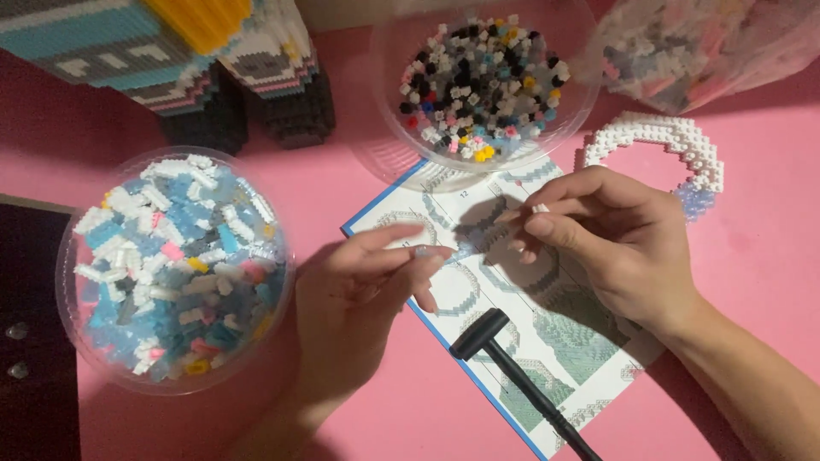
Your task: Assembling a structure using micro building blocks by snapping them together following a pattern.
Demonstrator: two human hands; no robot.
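I see left hand point(363, 286) pinching small pale brick point(424, 252); right hand point(615, 239) nipping white brick point(540, 207) over instruction sheet point(589, 341). Black hammer point(512, 367) below both, open pink table point(410, 410) beneath left wrist.

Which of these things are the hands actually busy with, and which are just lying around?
In use:
left hand pinching a small brick
right hand pinching a white brick
instruction sheet

Lying about:
small black hammer
white arch piece
two bowls of bricks
built model
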